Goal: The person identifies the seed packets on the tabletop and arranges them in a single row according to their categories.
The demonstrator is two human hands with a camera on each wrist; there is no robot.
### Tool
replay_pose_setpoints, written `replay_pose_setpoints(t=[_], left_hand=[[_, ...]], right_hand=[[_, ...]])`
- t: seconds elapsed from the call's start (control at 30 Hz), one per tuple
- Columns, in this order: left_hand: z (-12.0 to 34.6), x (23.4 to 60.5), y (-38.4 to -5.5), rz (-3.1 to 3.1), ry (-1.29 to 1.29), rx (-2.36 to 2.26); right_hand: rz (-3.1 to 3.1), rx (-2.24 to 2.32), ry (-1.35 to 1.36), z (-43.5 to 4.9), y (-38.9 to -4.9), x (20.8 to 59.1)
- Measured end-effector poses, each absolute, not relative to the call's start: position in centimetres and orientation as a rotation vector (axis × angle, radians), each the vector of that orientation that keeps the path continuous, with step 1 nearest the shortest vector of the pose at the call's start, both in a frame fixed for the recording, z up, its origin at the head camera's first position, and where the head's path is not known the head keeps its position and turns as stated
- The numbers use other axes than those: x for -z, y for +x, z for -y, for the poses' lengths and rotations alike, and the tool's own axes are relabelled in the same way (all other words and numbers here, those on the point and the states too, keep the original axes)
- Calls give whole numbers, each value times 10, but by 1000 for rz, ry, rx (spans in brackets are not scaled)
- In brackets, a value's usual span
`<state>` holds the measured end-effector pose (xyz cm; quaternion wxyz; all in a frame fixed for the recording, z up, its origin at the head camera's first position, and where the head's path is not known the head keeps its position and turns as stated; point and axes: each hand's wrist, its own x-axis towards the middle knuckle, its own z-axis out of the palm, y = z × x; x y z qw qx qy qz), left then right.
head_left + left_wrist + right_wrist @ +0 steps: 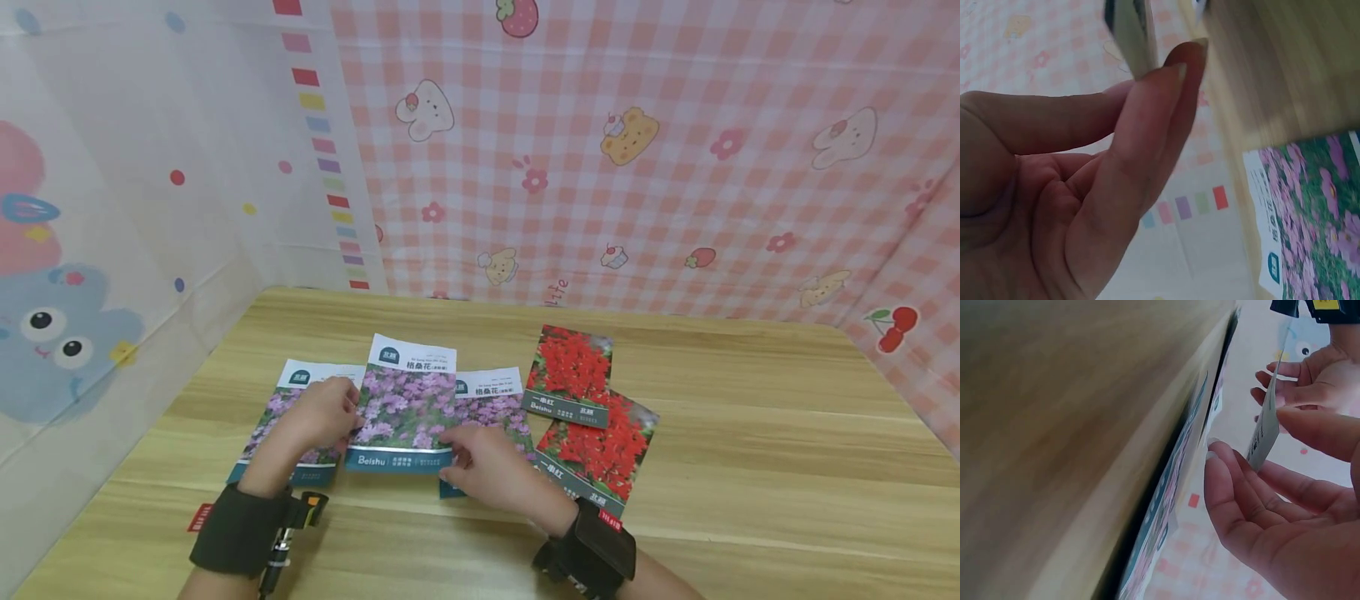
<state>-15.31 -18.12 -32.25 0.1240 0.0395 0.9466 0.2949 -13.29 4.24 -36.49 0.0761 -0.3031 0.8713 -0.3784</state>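
A seed packet with pink-purple flowers [405,408] is held up off the table between both hands. My left hand [330,412] pinches its left edge; in the left wrist view the packet shows as a blurred sliver [1135,44] at the fingertips. My right hand [491,467] grips the lower right edge between thumb and fingers, and the right wrist view shows the packet [1265,434] nearly edge-on. A matching purple-flower packet [273,412] lies under my left hand, partly hidden. Another purple-flower packet [487,408] lies behind my right hand.
Two red-flower seed packets lie to the right; the upper one [570,367] overlaps the lower one [603,450]. The wooden table [750,467] meets a pink checked cloth [675,192] at the back and a white patterned cloth [187,242] on the left.
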Motion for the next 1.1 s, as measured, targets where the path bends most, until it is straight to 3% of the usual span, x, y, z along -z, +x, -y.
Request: replay_pose_setpoints(t=[0.7,1.1], left_hand=[[184,333,-152,-2707,72,-688],[181,335,-152,-2738,111,-652]], right_hand=[[-2710,501,-1080,-27,-127,363],[-2724,397,-1130,-28,-130,365]])
